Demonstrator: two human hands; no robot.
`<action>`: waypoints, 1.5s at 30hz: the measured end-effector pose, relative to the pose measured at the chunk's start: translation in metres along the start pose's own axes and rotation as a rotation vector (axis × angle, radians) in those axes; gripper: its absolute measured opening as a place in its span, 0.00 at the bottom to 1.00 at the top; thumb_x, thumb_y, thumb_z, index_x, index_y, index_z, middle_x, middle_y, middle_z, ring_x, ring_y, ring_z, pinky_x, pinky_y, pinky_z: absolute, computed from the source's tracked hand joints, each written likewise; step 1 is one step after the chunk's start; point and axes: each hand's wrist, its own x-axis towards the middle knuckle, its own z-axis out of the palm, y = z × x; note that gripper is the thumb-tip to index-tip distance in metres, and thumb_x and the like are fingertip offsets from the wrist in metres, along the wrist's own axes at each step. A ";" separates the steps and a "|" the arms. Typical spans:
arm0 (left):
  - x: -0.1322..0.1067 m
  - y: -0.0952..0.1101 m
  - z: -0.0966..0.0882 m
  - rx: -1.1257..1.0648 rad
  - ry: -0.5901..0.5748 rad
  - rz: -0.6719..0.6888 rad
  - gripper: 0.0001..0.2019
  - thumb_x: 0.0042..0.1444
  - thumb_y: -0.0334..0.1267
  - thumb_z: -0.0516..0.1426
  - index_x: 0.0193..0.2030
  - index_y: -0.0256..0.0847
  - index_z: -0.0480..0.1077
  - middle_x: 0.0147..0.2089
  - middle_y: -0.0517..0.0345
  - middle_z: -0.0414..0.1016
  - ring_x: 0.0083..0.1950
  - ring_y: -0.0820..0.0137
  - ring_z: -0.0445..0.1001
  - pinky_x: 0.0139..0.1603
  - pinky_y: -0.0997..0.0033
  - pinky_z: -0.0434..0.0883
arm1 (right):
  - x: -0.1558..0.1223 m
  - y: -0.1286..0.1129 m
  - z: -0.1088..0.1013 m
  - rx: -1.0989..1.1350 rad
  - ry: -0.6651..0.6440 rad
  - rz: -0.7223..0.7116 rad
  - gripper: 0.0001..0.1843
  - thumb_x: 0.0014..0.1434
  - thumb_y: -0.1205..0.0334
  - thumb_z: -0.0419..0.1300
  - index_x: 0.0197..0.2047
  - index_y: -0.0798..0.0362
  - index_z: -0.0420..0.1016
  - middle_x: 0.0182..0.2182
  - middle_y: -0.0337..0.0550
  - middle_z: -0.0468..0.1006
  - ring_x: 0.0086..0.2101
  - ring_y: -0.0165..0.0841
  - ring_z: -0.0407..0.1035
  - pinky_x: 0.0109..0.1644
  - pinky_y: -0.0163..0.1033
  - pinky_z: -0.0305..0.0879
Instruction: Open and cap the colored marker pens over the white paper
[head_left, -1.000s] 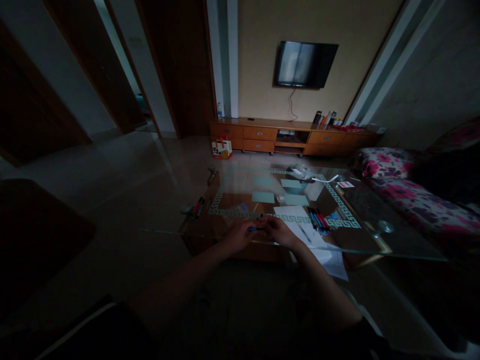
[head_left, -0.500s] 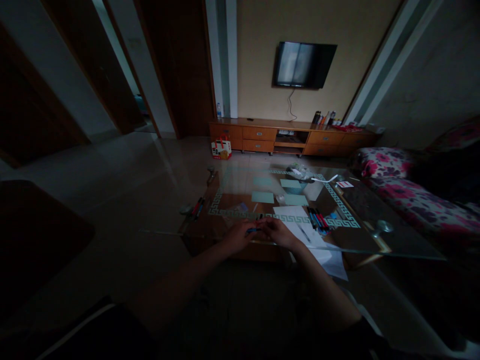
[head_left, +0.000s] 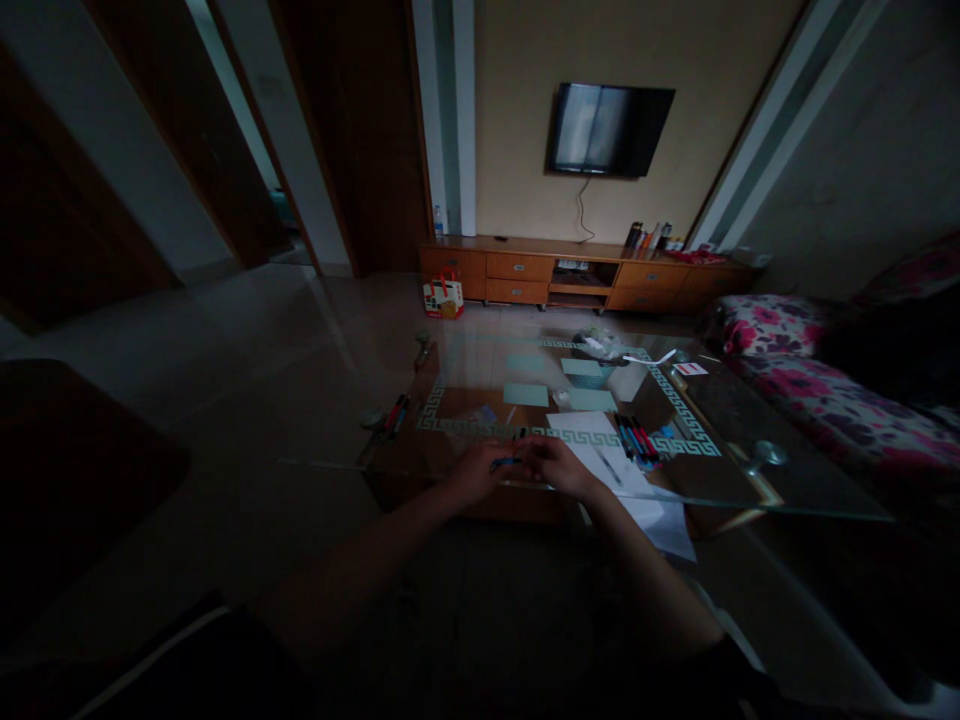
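Note:
My left hand [head_left: 480, 470] and my right hand [head_left: 559, 466] meet over the near edge of the glass table. Between them is a thin blue pen [head_left: 505, 462], partly covered by the fingers. Both hands are closed around it, the left at one end and the right at the other; the fingertips are dark and hard to make out. To the right of my right hand, white paper sheets [head_left: 636, 484] lie with a single pen [head_left: 609, 466] on them. Beside the sheets is a row of black, red and blue pens [head_left: 636, 438].
More pens [head_left: 395, 416] lie at the table's left side. Farther back on the glass table [head_left: 480, 350] are a clear plastic bag [head_left: 600, 343] and a white card [head_left: 690, 369]. A floral sofa [head_left: 817, 390] stands right; a low TV cabinet [head_left: 517, 268] and a paper bag [head_left: 443, 298] are beyond.
The blue pen has tilted slightly between my fingers. Both hands stay in nearly the same place.

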 end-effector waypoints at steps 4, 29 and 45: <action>0.000 0.002 -0.001 0.028 0.004 0.020 0.11 0.60 0.34 0.57 0.47 0.43 0.78 0.41 0.54 0.75 0.43 0.67 0.73 0.46 0.70 0.67 | -0.001 -0.003 0.001 0.002 0.007 0.035 0.18 0.56 0.57 0.59 0.48 0.53 0.75 0.23 0.35 0.72 0.22 0.27 0.65 0.27 0.32 0.59; 0.001 0.008 -0.003 0.115 0.075 -0.230 0.12 0.57 0.37 0.56 0.45 0.41 0.76 0.38 0.54 0.79 0.35 0.69 0.74 0.35 0.74 0.64 | 0.003 0.010 -0.008 -0.921 0.359 -0.255 0.33 0.53 0.73 0.53 0.63 0.53 0.63 0.55 0.51 0.68 0.55 0.41 0.61 0.61 0.46 0.57; 0.000 0.008 -0.005 0.115 0.086 -0.228 0.09 0.56 0.37 0.56 0.42 0.40 0.75 0.35 0.55 0.78 0.33 0.69 0.73 0.31 0.74 0.61 | -0.005 0.008 0.009 -1.080 0.224 -0.049 0.34 0.65 0.49 0.53 0.71 0.42 0.51 0.69 0.49 0.54 0.60 0.51 0.56 0.58 0.54 0.57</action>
